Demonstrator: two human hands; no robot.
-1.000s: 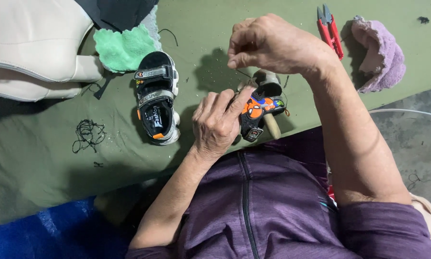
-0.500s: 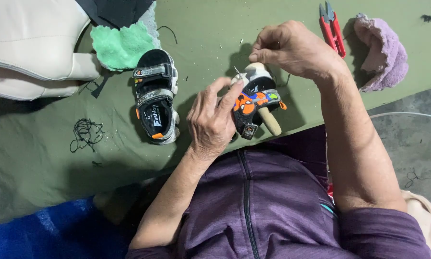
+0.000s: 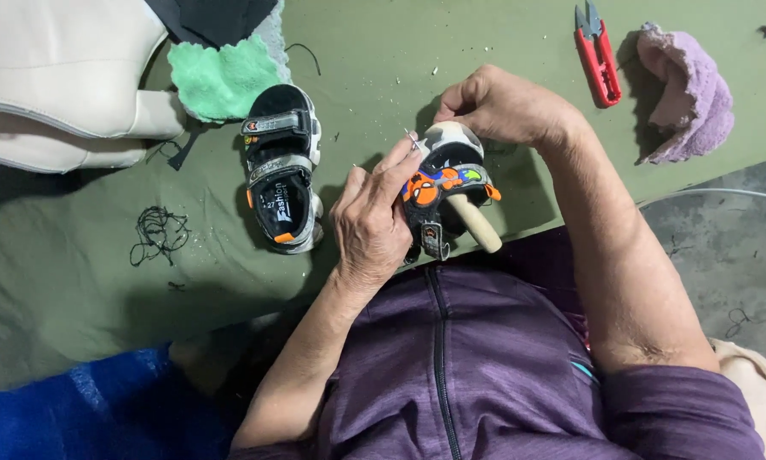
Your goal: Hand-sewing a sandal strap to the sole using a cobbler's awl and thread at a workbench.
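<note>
My left hand (image 3: 370, 223) grips a small child's sandal (image 3: 447, 181), black and grey with orange and blue patches, held just above the table's near edge. My right hand (image 3: 504, 106) closes over the sandal's toe end, fingers pinched at its rim. A thin metal point (image 3: 412, 140) shows by my left fingertips. A light wooden handle (image 3: 476, 224) sticks out beneath the sandal. The matching sandal (image 3: 282, 170) lies sole down on the green table cover (image 3: 383, 60), left of my hands.
Red thread snips (image 3: 600, 55) and a crumpled purple cloth (image 3: 685, 94) lie at the far right. A green cloth (image 3: 221, 77) and a cream padded piece (image 3: 59, 77) sit at the far left. A black thread tangle (image 3: 157, 232) lies on the cover. Blue material (image 3: 76, 409) is below.
My right hand, raised above the sandal a second ago, has come down onto its toe end. The sandal has turned a little in my left hand.
</note>
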